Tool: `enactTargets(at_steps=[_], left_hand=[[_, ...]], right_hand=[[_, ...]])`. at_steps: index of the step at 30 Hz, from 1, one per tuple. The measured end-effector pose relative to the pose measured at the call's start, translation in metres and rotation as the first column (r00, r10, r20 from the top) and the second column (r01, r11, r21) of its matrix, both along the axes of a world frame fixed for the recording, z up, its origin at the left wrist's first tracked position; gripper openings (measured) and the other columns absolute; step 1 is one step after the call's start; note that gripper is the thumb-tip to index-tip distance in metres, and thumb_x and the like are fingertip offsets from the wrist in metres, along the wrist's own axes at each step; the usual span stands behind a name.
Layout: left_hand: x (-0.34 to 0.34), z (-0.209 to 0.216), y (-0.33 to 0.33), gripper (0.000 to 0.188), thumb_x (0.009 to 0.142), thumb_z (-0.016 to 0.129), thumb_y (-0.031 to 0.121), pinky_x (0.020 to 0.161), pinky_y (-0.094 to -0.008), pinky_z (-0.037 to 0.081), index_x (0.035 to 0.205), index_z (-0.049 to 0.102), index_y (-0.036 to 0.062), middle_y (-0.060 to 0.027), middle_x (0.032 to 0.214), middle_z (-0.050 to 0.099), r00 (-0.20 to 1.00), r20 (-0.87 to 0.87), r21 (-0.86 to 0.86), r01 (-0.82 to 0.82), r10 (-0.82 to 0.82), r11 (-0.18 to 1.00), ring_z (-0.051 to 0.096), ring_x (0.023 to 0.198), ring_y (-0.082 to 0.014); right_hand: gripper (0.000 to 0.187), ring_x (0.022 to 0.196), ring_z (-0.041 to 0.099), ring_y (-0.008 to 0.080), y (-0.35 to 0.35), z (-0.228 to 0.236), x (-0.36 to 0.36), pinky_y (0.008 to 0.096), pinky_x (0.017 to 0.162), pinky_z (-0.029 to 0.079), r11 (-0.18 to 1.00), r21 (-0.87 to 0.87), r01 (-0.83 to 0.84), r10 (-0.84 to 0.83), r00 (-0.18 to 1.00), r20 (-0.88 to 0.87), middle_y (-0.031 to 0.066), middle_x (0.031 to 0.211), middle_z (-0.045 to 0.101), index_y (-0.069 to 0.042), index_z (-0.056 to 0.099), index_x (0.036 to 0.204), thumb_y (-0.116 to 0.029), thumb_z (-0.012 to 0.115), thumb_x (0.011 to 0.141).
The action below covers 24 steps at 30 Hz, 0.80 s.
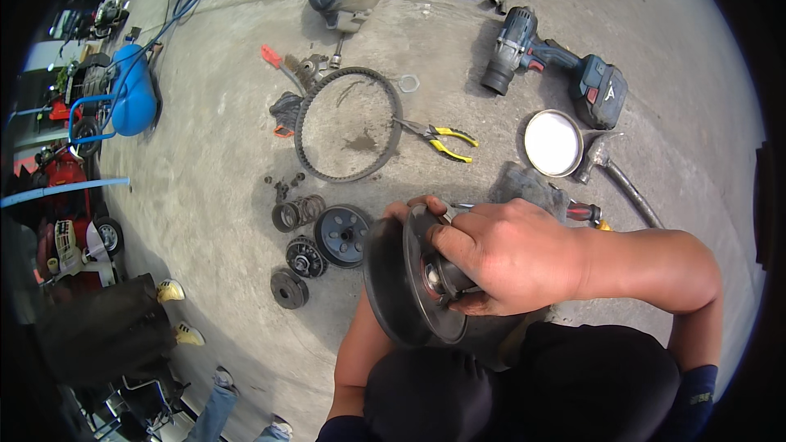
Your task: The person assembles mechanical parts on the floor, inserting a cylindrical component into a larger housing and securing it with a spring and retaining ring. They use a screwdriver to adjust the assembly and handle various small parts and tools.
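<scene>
A dark two-disc pulley (393,278) is held up in front of my knees, its discs standing tilted on edge. My left hand (419,205) is closed round it from behind; only some fingertips show over the top rim, and the discs hide the rest. On the near side, my right hand (520,252) grips the hub in the middle of the pulley, with thumb and fingers wrapped about it. Just left on the concrete lie a drum with holes (344,233), a coil spring (311,209), a clutch-like round part (305,258) and a thick ring-shaped part (289,288).
Beyond my hands lie a toothed belt (301,124), yellow-handled pliers (450,135), a cordless impact wrench (521,39), a round tin of white stuff (553,144), a hammer (626,184), a screwdriver (583,212) and a grey rag (528,187). A blue air tank (133,90) and people's feet (188,333) are left.
</scene>
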<state>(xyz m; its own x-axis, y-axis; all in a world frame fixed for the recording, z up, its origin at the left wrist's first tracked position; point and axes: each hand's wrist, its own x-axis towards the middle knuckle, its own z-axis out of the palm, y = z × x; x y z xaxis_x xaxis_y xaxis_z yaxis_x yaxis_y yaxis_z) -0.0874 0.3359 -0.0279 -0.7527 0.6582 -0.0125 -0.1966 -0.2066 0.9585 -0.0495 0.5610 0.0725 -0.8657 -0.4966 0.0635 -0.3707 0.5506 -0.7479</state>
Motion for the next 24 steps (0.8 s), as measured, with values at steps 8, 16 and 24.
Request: enactTargets(at_steps=[8,16,24], left_hand=[[0.016,-0.005,-0.002,0.074,0.070,0.102,0.025,0.109,-0.0370,0.051,0.118,0.049,0.0085,-0.0105,0.127,0.064,0.992,0.074,0.008,-0.106,0.105,0.994,0.059,0.126,-0.0191],[0.020,-0.054,-0.025,0.063,0.092,0.083,0.036,0.112,-0.0384,0.048,0.136,0.052,0.0041,-0.0079,0.134,0.062,0.891,-0.421,-0.508,-0.076,-0.170,0.858,0.058,0.130,-0.0206],[0.028,-0.094,-0.031,0.048,0.115,0.052,0.029,0.118,-0.0375,0.045,0.155,0.045,0.0038,-0.0093,0.153,0.050,-0.140,-0.156,-0.199,-0.965,-0.978,0.170,0.050,0.143,-0.0214]], right_hand=[[0.041,0.092,0.073,0.0368,0.006,0.002,-0.003,0.0467,0.069,0.062,0.996,-0.014,-0.092,0.089,0.986,-0.142,0.0189,0.111,0.067,-0.006,0.067,0.111,-0.034,0.082,0.084],[0.034,0.096,0.069,0.0292,-0.006,-0.004,0.006,0.0386,0.075,0.060,0.985,0.154,0.079,-0.015,0.926,-0.377,0.0160,0.115,0.068,-0.007,0.073,0.105,-0.024,0.072,0.075],[0.035,0.115,0.064,0.0352,-0.004,0.005,0.003,0.0427,0.098,0.055,0.998,-0.012,0.065,-0.066,0.962,-0.264,0.0206,0.131,0.066,-0.004,0.079,0.103,-0.013,0.079,0.069]])
